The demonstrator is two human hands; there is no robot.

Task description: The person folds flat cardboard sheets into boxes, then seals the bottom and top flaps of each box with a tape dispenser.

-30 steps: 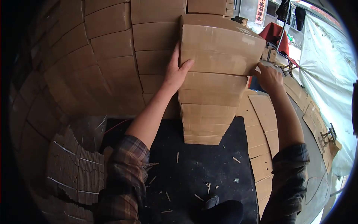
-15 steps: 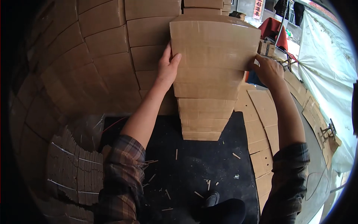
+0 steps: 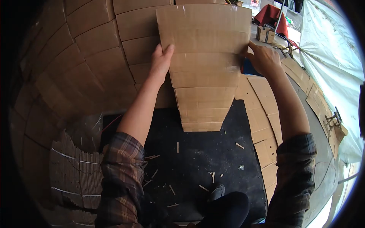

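Observation:
A brown cardboard box [image 3: 205, 28] sits at the top of a tall stack of boxes [image 3: 203, 100] on the black mat. My left hand [image 3: 161, 62] grips the box's left edge near its lower corner, thumb on the front face. At the lower right edge, my right hand [image 3: 264, 59] holds the same box, its fingertips partly hidden behind the edge. The box's front is roughly flush with the stack below it.
More stacked boxes [image 3: 99, 38] form a wall at the left. Bundled flat cardboard [image 3: 76, 171] lies at lower left. Small sticks are scattered on the black mat [image 3: 205, 159]. Cardboard sheets [image 3: 262, 129], a small box [image 3: 265, 34] and white sheeting [image 3: 327, 45] are at right.
The whole view has shifted, so the stack and both hands appear higher and further left. Both hands keep their hold on the top box, whose top face no longer shows.

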